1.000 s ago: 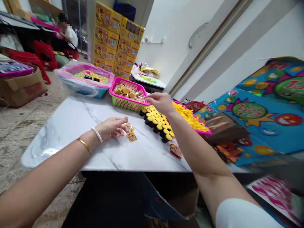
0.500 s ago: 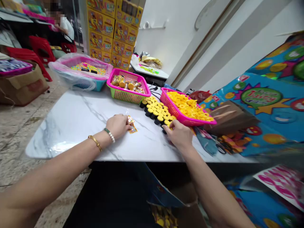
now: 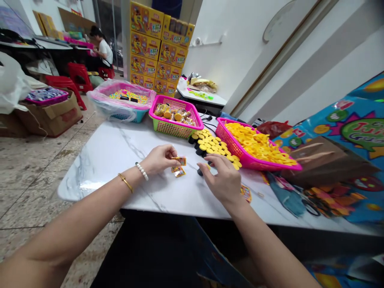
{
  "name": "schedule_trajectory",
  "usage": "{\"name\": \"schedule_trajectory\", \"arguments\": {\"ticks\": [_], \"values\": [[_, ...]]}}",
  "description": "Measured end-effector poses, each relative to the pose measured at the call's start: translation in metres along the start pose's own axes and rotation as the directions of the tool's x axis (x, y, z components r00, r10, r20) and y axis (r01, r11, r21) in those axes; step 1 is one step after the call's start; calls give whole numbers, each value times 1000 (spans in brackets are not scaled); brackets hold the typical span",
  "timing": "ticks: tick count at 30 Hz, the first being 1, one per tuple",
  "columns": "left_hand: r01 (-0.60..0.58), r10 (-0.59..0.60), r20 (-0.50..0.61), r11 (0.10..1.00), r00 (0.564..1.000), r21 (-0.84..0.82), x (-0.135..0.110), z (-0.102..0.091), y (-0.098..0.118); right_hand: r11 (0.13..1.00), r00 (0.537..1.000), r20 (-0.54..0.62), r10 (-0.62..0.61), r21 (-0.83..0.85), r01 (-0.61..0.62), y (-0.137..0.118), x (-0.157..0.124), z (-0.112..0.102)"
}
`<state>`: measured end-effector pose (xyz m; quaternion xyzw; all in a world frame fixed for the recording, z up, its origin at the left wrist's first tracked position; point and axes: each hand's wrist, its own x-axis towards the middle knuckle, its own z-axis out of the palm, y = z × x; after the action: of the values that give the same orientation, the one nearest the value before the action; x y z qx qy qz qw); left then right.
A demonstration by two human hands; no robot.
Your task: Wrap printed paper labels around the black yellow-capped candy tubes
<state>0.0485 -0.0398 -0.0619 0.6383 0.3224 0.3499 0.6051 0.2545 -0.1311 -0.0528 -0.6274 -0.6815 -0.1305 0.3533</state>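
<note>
My left hand (image 3: 160, 160) pinches a small printed label (image 3: 180, 161), yellow with coloured print, between thumb and fingertips. Just below it, a second printed label (image 3: 178, 172) lies on the white marbled table (image 3: 120, 160). My right hand (image 3: 222, 176) curves its thumb and fingers around a small black jar with a yellow lid (image 3: 200, 172), which is partly hidden behind the thumb. Beyond that hand stand several more black jars with yellow lids (image 3: 213, 145), packed in rows. More printed labels (image 3: 246, 193) lie beside my right wrist.
Behind the jars are a pink basket of yellow plastic parts (image 3: 258, 164), a pink-and-green basket of filled jars (image 3: 171, 130) and a plastic-lined basket of coloured beads (image 3: 120, 114). Stacked yellow boxes (image 3: 145, 44) rise behind. Scissors (image 3: 312, 208) lie at right. A person (image 3: 105, 52) sits far left.
My right hand has drawn a jar away from the rows, leftward toward my left hand. My left hand has lifted a label slightly off the table. The camera view has turned left.
</note>
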Motion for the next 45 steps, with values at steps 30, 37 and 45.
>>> {"name": "schedule_trajectory", "arguments": {"ticks": [30, 37, 45], "values": [[-183, 229, -278, 966, 933, 184, -19, 5, 26, 458, 844, 381, 378, 715, -528, -46, 10, 50], [-113, 161, -216, 969, 963, 218, -17, 3, 20, 578, 894, 306, 327, 684, -446, -47, 9, 53], [176, -178, -192, 984, 965, -23, -11, -5, 24, 853, 981, 150, 125, 489, -183, -52, 7, 51]]}}
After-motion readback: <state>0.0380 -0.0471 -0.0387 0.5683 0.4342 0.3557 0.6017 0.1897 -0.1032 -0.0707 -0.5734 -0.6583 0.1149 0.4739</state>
